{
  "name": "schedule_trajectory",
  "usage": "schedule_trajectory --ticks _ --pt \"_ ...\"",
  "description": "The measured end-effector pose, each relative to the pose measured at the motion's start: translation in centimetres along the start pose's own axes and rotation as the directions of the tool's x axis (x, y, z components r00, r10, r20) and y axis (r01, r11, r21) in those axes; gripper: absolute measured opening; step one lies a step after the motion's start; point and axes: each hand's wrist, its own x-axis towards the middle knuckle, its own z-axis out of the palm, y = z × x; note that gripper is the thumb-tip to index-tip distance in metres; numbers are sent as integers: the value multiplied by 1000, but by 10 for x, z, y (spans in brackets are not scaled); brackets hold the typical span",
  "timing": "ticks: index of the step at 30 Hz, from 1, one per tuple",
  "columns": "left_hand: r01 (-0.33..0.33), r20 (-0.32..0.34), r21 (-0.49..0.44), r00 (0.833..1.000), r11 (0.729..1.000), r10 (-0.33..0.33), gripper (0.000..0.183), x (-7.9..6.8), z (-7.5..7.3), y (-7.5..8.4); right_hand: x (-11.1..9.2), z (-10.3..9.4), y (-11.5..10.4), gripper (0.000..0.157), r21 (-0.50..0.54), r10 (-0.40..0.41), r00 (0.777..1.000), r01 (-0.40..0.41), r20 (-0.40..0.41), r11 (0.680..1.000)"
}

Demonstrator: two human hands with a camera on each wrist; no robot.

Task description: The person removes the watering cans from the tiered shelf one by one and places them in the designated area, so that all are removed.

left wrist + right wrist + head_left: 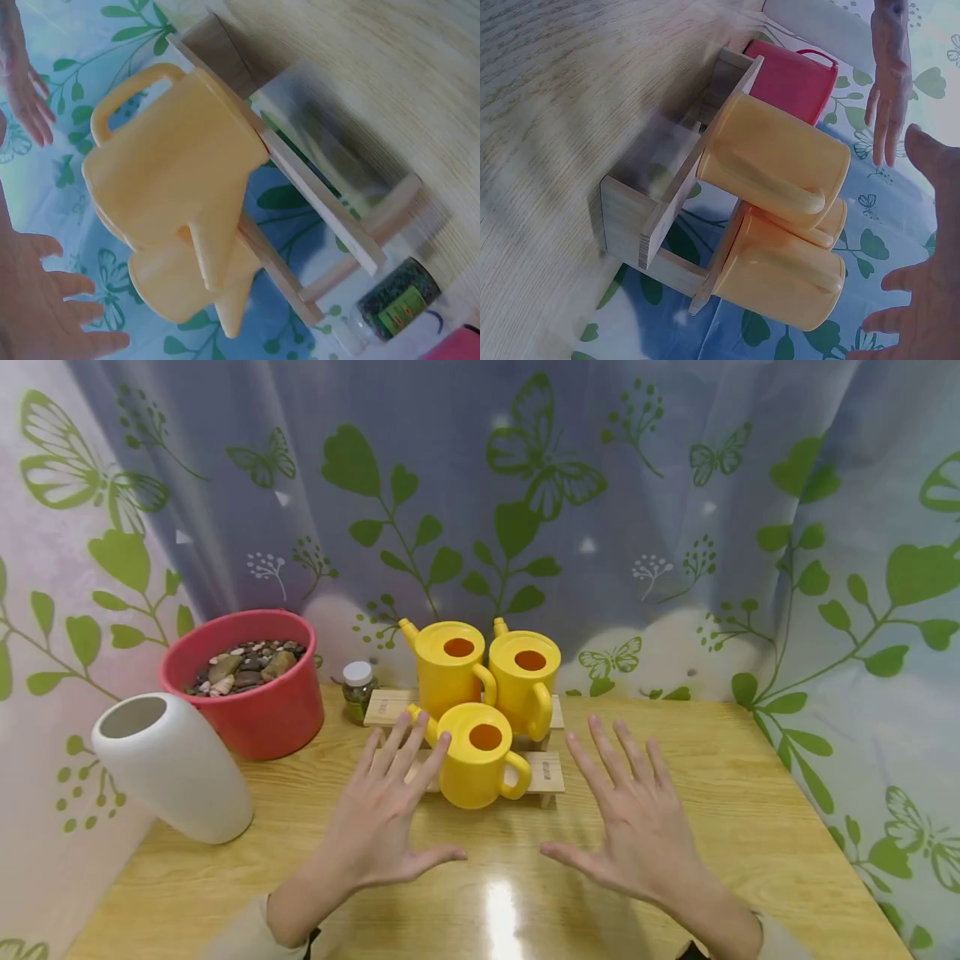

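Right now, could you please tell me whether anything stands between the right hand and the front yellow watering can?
Nothing visible does: the right hand is apart from the front watering can, whose handle faces that side, uncovered in the head view.

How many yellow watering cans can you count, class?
3: the front can, low on the wooden stand; the back-left can and the back-right can, higher up on it.
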Motion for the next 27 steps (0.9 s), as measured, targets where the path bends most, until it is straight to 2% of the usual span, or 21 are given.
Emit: schedule_trajectory --ticks 3,6,10,13,17,20,24,27 --pt "43 29 -87 999 995 -40 115 -1 -5 -8 2 -3 5 111 54 5 999 -7 37 999" --pt "88 47 -186 996 979 -81 111 -3 -8 -20 5 -4 10 108 153 25 997 -35 69 988" --pt "181 103 -283 982 942 -158 103 -6 -9 -40 10 -5 16 96 299 88 989 -121 120 947" --pt "284 162 -361 957 888 -240 95 -8 -7 -54 15 -4 20 86 404 140 976 -196 165 894" --pt "397 166 -444 917 803 -362 77 -11 0 -73 23 1 26 75 539 190 961 -272 203 797" --pt "444 128 -493 888 748 -442 63 -12 8 -86 30 7 29 68 613 218 955 -296 200 733" --pt "489 119 -556 847 672 -518 51 -11 20 -101 39 15 31 59 674 253 951 -306 179 672" --pt "526 130 -562 818 638 -561 45 -10 28 -111 47 22 32 57 706 282 944 -318 172 632"
